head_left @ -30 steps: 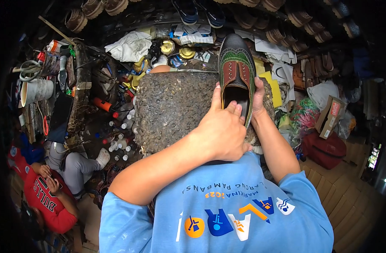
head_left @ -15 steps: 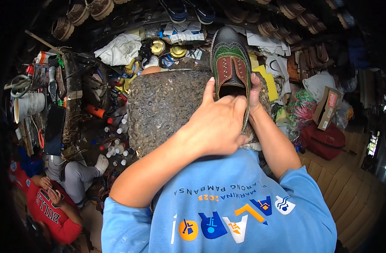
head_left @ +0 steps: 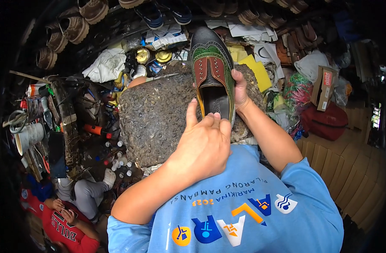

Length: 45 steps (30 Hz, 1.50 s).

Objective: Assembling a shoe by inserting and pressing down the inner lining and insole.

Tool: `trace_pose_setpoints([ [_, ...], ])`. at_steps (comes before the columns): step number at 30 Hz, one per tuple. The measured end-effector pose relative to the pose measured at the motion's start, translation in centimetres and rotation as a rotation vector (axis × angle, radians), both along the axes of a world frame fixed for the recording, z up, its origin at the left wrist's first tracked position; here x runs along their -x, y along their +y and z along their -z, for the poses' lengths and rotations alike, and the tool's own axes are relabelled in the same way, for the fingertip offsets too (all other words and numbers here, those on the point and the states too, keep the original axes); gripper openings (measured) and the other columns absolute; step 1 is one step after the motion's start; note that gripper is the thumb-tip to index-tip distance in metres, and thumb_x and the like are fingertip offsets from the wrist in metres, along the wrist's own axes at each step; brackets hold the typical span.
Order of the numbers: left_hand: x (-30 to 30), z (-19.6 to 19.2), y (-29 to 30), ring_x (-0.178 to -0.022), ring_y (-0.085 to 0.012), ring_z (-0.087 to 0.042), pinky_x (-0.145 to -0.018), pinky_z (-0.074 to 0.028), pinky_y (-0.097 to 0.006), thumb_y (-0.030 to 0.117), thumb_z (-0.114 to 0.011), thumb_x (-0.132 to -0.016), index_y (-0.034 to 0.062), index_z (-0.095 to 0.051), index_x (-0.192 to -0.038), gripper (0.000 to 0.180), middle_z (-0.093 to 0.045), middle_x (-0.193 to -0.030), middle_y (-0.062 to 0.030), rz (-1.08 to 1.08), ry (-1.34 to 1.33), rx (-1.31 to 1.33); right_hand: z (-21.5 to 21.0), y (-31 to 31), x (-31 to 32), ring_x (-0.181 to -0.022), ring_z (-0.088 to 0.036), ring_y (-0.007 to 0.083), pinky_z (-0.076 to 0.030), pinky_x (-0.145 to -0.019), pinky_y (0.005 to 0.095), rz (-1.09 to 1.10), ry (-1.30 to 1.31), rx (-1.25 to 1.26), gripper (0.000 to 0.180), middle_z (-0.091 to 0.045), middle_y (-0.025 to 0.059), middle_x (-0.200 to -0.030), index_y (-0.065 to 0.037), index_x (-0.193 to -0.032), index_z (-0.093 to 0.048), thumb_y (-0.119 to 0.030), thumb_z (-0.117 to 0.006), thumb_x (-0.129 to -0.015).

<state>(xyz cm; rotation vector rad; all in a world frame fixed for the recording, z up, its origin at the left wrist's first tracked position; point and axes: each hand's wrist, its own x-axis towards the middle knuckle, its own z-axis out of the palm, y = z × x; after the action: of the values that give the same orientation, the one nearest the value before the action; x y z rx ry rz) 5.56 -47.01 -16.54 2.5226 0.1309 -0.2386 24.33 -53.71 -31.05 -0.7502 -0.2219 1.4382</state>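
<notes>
One brogue shoe (head_left: 212, 71), green, maroon and black, sits toe-away on a rough stone worktop (head_left: 155, 118). Right hand (head_left: 240, 90) clasps its side; left hand (head_left: 203, 143) closes on the heel. Likely light, stiff sole, softer upper; best held at the heel and waist.

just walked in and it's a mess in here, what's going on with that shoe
A person in a blue shirt holds a two-tone brogue shoe, green at the toe and brown over the laces, above a rough stone block. The right hand grips the shoe's side near the opening, and the left hand has its fingertips at the heel edge. Around them lie more shoes, rags, tins and small bottles.
</notes>
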Motion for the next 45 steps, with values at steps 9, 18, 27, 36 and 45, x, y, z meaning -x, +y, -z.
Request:
trace_pose_setpoints([
  [9, 0.1, -0.7, 0.5, -0.12, -0.0376, -0.061, -0.117, -0.019, -0.072, 0.033, -0.08, -0.081, -0.0086, -0.054, -0.113, 0.059, -0.069, -0.109, -0.0256, 0.09, 0.208, 0.059, -0.2, -0.3, 0.1, -0.116, -0.069, 0.0317, -0.054, -0.107, 0.0457, 0.061, 0.114, -0.038, 0.085, -0.066, 0.0211, -0.134, 0.001, -0.145, -0.052, -0.053, -0.074, -0.082],
  [18, -1.1, 1.4, -0.3, -0.121, -0.0409, -0.063, -0.116, -0.017, -0.076, 0.038, -0.079, -0.084, -0.0144, -0.044, -0.134, 0.081, -0.063, -0.124, -0.0301, -0.054, -0.028, 0.074, -0.6, -0.2, 0.4, -0.121, -0.066, 0.0361, -0.053, -0.108, 0.048, 0.05, 0.063, -0.01, 0.101, -0.063, 0.0204, -0.138, -0.001, -0.149, -0.048, -0.065, -0.074, -0.076],
  [27, 4.3, -4.9, 2.8, -0.096, -0.0289, -0.073, -0.091, -0.056, -0.042, 0.011, -0.077, -0.081, -0.0033, -0.06, -0.131, 0.055, -0.073, -0.116, -0.0148, -0.298, -0.192, 0.218, 0.3, -0.4, 0.4, -0.123, -0.064, 0.0404, -0.053, -0.109, 0.0511, 0.082, 0.088, -0.059, 0.118, -0.06, 0.0236, -0.141, 0.001, -0.152, -0.044, -0.067, -0.083, -0.064],
  [36, 2.1, -0.4, -2.5, -0.071, -0.0455, -0.069, -0.066, -0.058, -0.054, 0.014, -0.068, -0.089, -0.0102, -0.041, -0.143, 0.065, -0.07, -0.107, -0.0296, -0.01, 0.116, 0.105, -0.6, -0.7, 0.9, -0.117, -0.069, 0.0308, -0.052, -0.11, 0.0458, 0.069, 0.222, -0.193, 0.09, -0.065, 0.0219, -0.135, 0.004, -0.145, -0.051, -0.043, -0.083, -0.075],
  [45, 2.5, -0.4, -1.1, -0.067, -0.0413, -0.07, -0.059, -0.057, -0.051, 0.014, -0.061, -0.094, -0.0042, -0.053, -0.112, 0.027, -0.071, -0.092, -0.0242, -0.036, -0.077, 0.097, -0.7, 0.0, 0.8, -0.112, -0.071, 0.0271, -0.055, -0.106, 0.0414, 0.102, 0.178, -0.111, 0.077, -0.07, 0.0191, -0.127, 0.003, -0.139, -0.057, -0.041, -0.08, -0.081],
])
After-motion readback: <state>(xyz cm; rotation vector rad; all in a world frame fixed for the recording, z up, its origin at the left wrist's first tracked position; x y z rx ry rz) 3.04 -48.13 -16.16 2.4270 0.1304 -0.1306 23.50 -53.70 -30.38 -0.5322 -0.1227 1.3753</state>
